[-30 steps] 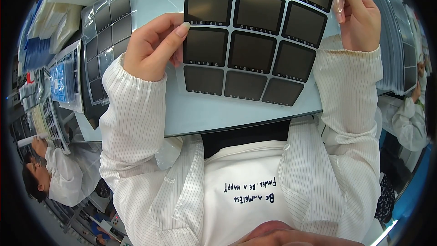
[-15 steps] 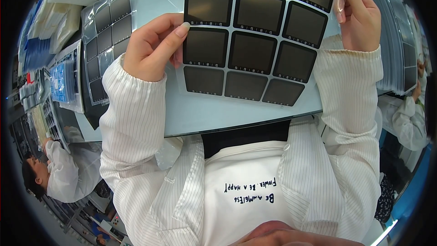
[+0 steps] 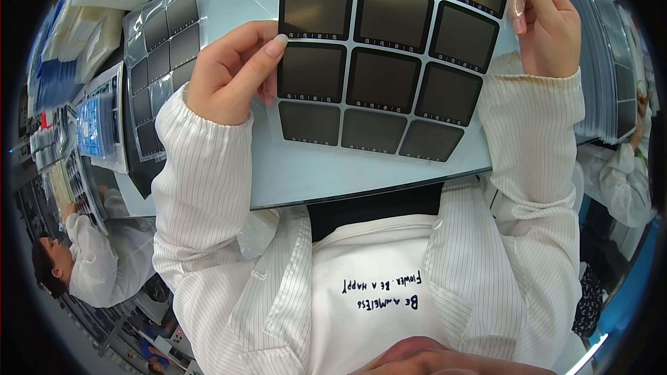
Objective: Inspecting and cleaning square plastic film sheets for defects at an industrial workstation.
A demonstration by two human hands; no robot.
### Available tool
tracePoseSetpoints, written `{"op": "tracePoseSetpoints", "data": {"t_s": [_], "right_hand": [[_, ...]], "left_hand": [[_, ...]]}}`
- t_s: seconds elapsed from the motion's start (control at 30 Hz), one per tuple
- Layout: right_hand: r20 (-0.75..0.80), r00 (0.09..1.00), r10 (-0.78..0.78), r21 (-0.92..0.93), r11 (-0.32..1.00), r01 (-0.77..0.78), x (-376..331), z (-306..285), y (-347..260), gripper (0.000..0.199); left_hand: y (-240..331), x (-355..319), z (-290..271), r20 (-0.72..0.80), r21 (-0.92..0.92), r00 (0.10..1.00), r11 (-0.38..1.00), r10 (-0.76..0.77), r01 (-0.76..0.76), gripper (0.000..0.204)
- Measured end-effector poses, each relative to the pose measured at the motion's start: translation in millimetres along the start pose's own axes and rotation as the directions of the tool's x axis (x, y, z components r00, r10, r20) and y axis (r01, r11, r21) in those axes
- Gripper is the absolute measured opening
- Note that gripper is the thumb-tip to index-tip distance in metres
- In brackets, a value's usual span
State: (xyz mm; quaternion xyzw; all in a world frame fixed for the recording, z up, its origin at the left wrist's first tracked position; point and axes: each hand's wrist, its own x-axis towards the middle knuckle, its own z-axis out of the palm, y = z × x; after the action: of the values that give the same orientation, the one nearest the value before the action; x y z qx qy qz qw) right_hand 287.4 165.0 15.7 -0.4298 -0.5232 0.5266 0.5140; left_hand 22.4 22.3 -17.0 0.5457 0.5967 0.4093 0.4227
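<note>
A clear sheet of dark rectangular panels (image 3: 384, 80) is held up between my two hands, above the glass-topped table. The panels sit in rows, each with a black border and small pale marks along one edge. My left hand (image 3: 235, 69) pinches the sheet's left edge, thumb on top. At the upper right, my right hand (image 3: 545, 17) grips the sheet's far right edge between thumb and fingers. The sheet's far end runs out of the picture.
Another clear sheet of dark panels (image 3: 160, 48) lies at the left. Beyond it are stacked pale packs (image 3: 90, 42) and a blue plastic-wrapped bundle (image 3: 95, 125). A tall stack of clear sheets (image 3: 597, 62) stands at the right. Co-workers in white sit on both sides.
The sheet and my left hand have shifted very slightly to the left. Both hands keep their hold. The co-worker at the left has moved a little.
</note>
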Motion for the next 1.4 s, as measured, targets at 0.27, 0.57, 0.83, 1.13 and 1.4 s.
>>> {"op": "tracePoseSetpoints", "data": {"t_s": [0.27, 0.57, 0.83, 1.13, 1.4], "right_hand": [[0.016, 1.0, -0.006, 0.007, 1.0, 0.006, -0.2, -0.3, -0.1, 0.016], [0.008, 1.0, -0.012, 0.006, 1.0, 0.012, 0.0, -1.1, -0.9, 0.015], [0.01, 1.0, 0.003, 0.007, 1.0, -0.003, 0.3, 0.1, -0.3, 0.015], [0.001, 1.0, -0.001, 0.009, 1.0, 0.001, 0.5, -0.2, 1.3, 0.015], [0.01, 1.0, -0.002, 0.001, 1.0, 0.002, 1.2, -0.8, 1.5, 0.015]], "left_hand": [[1.5, 0.0, 1.0, 0.002, 0.0, 1.0, 1.0, -0.002, 0.002, 0.022], [1.9, 0.2, 1.9, -0.001, 0.018, 1.0, 1.0, 0.001, -0.001, 0.022], [0.8, 0.6, 0.2, 0.008, 0.032, 1.0, 0.999, -0.023, 0.022, 0.022], [1.7, -0.1, 1.5, 0.014, 0.031, 1.0, 0.999, -0.015, 0.014, 0.022], [-0.9, -0.5, 1.5, 0.0, 0.027, 1.0, 1.0, -0.016, 0.016, 0.022]]}}
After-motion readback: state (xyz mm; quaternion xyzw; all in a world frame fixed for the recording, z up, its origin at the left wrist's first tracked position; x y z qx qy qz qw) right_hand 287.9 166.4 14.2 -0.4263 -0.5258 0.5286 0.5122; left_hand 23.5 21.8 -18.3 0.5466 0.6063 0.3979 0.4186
